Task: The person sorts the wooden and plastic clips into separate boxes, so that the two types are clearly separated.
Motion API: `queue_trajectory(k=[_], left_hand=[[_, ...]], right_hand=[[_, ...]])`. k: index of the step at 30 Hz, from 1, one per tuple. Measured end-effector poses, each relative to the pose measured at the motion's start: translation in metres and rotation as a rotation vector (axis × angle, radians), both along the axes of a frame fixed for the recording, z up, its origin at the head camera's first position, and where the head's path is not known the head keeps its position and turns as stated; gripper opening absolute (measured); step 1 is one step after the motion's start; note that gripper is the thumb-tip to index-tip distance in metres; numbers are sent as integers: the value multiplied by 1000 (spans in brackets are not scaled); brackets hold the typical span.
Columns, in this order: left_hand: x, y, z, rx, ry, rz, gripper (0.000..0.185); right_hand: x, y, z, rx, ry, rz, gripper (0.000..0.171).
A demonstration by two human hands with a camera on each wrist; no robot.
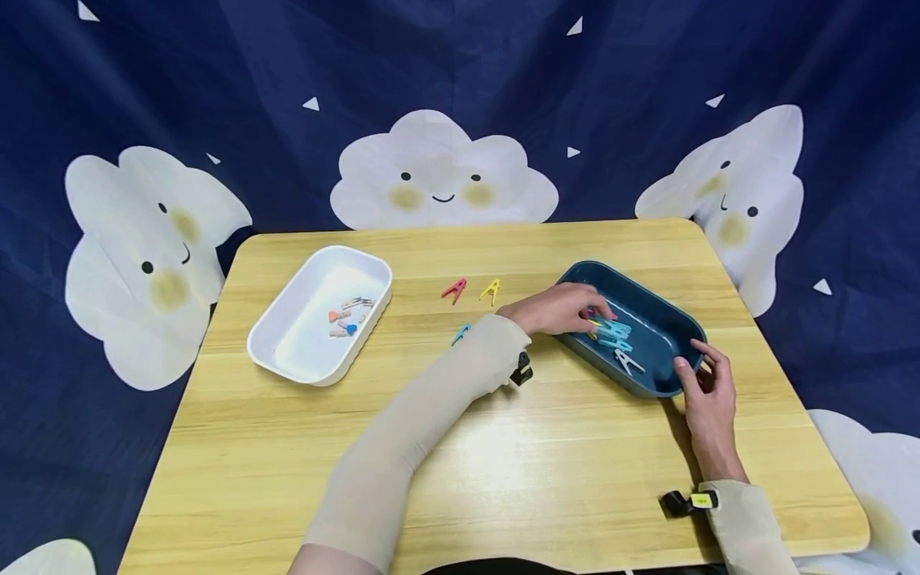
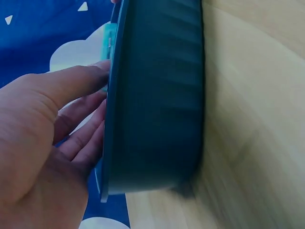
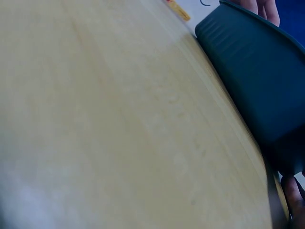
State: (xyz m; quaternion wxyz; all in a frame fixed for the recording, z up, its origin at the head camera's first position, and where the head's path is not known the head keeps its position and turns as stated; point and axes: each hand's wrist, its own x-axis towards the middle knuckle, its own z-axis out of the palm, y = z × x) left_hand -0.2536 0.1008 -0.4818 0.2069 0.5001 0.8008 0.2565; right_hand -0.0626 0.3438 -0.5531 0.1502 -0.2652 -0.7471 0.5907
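My left hand (image 1: 561, 309) reaches over the left rim of a dark blue plastic bin (image 1: 664, 323). Its thumb and fingers pinch a turquoise clothespin (image 2: 108, 43), which shows just above the rim in the left wrist view. Below the fingers lie more clothespins, among them another turquoise clothespin (image 1: 616, 345), a white clothespin (image 1: 628, 362) and a partly covered yellow one. At the bin's near right corner, my right hand (image 1: 710, 403) grips the rim, thumb over the inner side. In the right wrist view only a bit of this hand shows at the lower right edge.
A white bin (image 1: 287, 369) at the left holds several small clips with orange and blue tops. Between the bins, a red clothespin (image 1: 454, 290), a yellow clothespin (image 1: 491, 291) and a blue clothespin (image 1: 461, 333) lie on the wooden table (image 1: 489, 479). A dark cloud-print curtain hangs behind.
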Motion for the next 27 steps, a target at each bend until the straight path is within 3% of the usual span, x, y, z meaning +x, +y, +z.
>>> queue_trajectory(k=[11,15,20,27], left_hand=[[-4,23,-2,-161,-10,-89,34],[-1,26,-4,-203,-21,-88,32],[1,25,-3,-232,-42,-61,34],[-2,22,1,-208,-38,-73,38]], right_hand=[[0,0,0,-1,-12,8,50],[0,1,0,-6,-8,7,50],[0,0,-1,-1,-1,0,49],[1,-2,-1,9,31,-3,49]])
